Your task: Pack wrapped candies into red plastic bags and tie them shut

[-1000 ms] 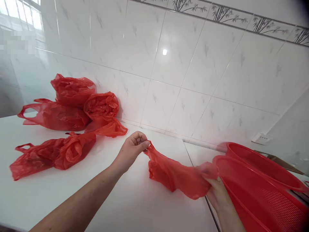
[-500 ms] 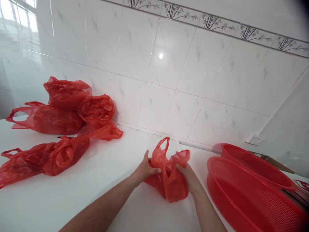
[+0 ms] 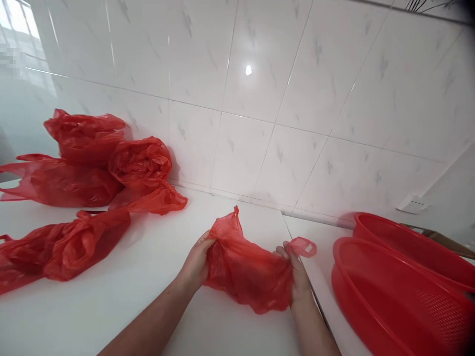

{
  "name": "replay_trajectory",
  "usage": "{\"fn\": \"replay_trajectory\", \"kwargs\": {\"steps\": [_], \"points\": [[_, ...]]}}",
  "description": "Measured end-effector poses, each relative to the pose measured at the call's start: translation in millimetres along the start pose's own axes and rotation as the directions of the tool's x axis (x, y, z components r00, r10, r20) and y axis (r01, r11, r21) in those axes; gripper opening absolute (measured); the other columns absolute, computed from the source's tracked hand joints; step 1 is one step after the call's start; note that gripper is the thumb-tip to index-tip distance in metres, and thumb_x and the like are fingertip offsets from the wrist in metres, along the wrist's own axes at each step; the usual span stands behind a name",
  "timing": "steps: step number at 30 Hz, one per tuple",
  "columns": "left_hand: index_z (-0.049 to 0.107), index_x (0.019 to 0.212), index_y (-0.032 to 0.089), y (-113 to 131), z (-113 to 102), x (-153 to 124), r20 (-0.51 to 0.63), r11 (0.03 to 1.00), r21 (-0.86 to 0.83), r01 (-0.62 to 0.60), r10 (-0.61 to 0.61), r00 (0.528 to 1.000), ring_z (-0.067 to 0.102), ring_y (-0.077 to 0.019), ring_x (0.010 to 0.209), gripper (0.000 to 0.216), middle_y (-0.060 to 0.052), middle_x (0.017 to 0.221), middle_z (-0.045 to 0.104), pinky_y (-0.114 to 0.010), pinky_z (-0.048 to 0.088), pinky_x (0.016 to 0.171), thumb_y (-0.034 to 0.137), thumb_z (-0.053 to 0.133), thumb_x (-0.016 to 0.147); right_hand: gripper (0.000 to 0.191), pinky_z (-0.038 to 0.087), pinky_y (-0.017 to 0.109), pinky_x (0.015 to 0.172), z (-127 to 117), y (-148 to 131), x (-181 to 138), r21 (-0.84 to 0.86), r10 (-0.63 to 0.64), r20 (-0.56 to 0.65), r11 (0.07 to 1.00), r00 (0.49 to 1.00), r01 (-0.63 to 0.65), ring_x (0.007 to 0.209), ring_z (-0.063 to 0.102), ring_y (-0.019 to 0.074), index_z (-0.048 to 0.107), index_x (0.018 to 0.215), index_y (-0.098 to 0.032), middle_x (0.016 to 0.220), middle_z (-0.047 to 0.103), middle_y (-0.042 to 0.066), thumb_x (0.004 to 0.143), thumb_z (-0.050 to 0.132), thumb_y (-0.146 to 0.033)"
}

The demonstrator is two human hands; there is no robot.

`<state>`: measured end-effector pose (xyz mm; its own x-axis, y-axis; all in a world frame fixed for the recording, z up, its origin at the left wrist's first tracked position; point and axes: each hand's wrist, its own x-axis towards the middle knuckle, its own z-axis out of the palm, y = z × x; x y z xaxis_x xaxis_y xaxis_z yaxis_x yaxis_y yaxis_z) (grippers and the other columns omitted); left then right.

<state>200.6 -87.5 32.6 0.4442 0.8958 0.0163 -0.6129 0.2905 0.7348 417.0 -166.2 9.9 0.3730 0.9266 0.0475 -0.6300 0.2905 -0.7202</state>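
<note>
A thin red plastic bag is stretched sideways between my two hands, just above the white tabletop. My left hand pinches its upper left part, thumb and fingers closed on the plastic. At the other side my right hand grips the right end, and a handle loop of the bag sticks out beyond those fingers. One pointed corner stands up near my left hand. Something darker shows faintly through the plastic, but I cannot make out what it is.
Several filled red plastic bags are heaped at the left against the tiled wall. Two red plastic baskets stand at the right, one behind the other. Behind them are a cardboard piece and a wall socket.
My hands have moved apart, pulling the bag wider and flatter. Its upright handles have been drawn out to the sides. The view has tilted downward.
</note>
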Motion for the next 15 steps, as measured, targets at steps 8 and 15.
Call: {"fn": "replay_trajectory", "kwargs": {"steps": [8, 15], "points": [[0.056, 0.086, 0.02, -22, 5, -2, -0.137, 0.968, -0.217, 0.125, -0.157, 0.978, 0.064, -0.0127, 0.065, 0.014, 0.001, 0.073, 0.064, -0.025, 0.053, 0.067, 0.017, 0.061, 0.074, 0.052, 0.046, 0.04, 0.09, 10, -19, -17, -0.211, 0.048, 0.035, 0.977, 0.998, -0.04, 0.109, 0.055, 0.0231, 0.057, 0.115, -0.035, 0.111, 0.062, 0.002, 0.07, 0.063, -0.061], [0.055, 0.09, 0.021, -22, 0, -2, -0.101, 0.966, -0.223, 0.133, -0.158, 0.982, 0.066, -0.0149, 0.072, 0.016, 0.0, 0.081, 0.066, -0.027, 0.054, 0.072, 0.021, 0.062, 0.076, 0.045, 0.041, 0.042, 0.097, 11, -14, -22, -0.549, 0.304, 0.194, 0.822, 0.933, -0.154, 0.124, 0.044, 0.0274, 0.063, 0.108, -0.026, 0.131, 0.052, 0.007, 0.066, 0.075, -0.037]]}}
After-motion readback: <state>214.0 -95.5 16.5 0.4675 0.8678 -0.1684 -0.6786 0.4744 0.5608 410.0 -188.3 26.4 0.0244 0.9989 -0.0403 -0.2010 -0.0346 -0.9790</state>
